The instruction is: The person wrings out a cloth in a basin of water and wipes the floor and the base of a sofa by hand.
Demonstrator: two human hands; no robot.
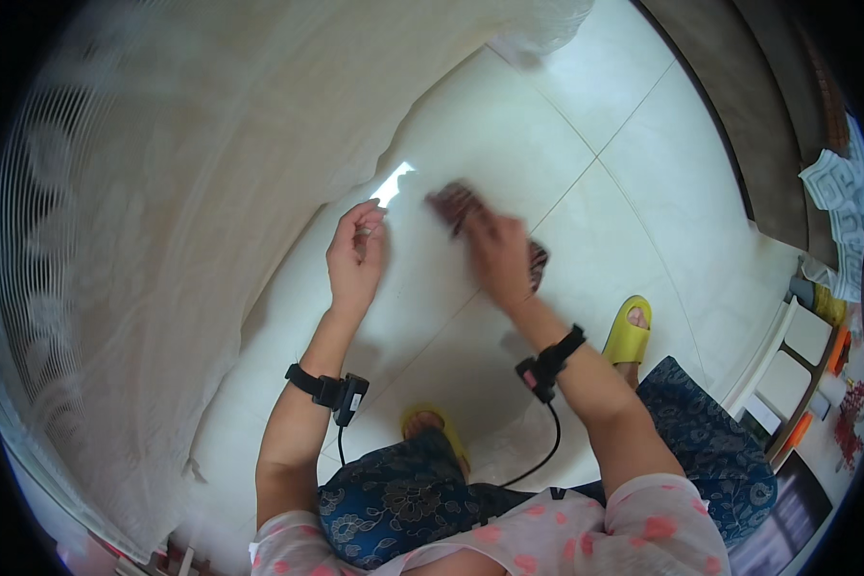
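Observation:
A dark reddish-brown patterned cloth is bunched under my right hand, which grips it over the pale tiled floor. Part of the cloth sticks out past the wrist side of the hand; hand and cloth are blurred. To the left, my left hand hovers with loosely curled fingers and a gap at the thumb, and no held object shows in it. Its fingertips are beside a bright patch of light on the floor. Close to that hand hangs the lower edge of a sheer whitish curtain.
Dark sofa-like furniture stands at the upper right, with a pale patterned cloth near it. A white drawer unit holds small items at right. My feet wear yellow-green slippers. Cables run from black wrist straps.

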